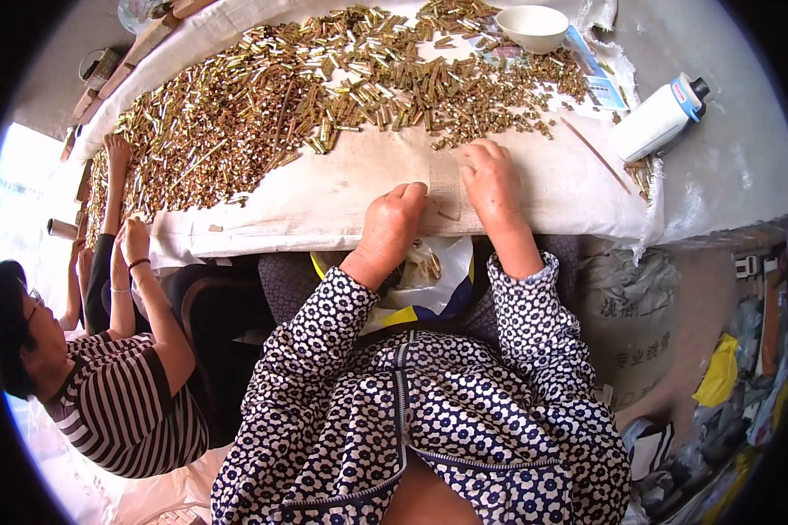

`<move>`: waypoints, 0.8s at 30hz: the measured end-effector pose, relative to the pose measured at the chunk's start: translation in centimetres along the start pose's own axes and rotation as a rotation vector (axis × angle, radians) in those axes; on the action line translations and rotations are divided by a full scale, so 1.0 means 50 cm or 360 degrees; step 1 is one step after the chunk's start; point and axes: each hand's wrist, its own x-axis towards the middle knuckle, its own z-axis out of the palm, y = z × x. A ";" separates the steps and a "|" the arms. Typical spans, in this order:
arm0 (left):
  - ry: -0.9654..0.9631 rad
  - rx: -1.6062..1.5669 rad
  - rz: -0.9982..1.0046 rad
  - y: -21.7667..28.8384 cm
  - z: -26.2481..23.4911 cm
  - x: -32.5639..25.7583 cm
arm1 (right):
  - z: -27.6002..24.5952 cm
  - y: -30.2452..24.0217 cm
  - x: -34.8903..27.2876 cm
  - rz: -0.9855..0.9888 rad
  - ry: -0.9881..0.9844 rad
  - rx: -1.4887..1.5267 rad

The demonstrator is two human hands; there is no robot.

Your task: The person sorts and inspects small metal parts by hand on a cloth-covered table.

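Fingers (pixel 416 191) curl closed, contents unclear: left hand (pixel 391 226) over the front edge of the tabletop (pixel 333 188), right hand (pixel 490 185) near brass-coloured pieces (pixel 210 131).

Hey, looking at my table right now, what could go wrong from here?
Some loose gold-coloured metal pieces lie toward the front of the pale tablecloth, so a stray sleeve might sweep them off. The white bottle is close to the tablecloth's right edge and could topple if bumped. Anything slipping from your left hand might miss the plastic bag below.
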 end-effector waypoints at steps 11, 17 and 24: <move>0.0280 -0.1225 -0.0656 -0.070 -0.046 0.075 | 0.037 0.072 0.018 0.0270 0.0133 -0.0085; 0.0152 -0.0146 -0.0201 -0.145 -0.012 0.181 | 0.046 0.081 0.022 0.0536 0.0124 -0.0138; -0.0349 0.0340 -0.0153 -0.163 0.026 0.224 | 0.053 0.096 0.019 0.0425 0.0185 -0.0307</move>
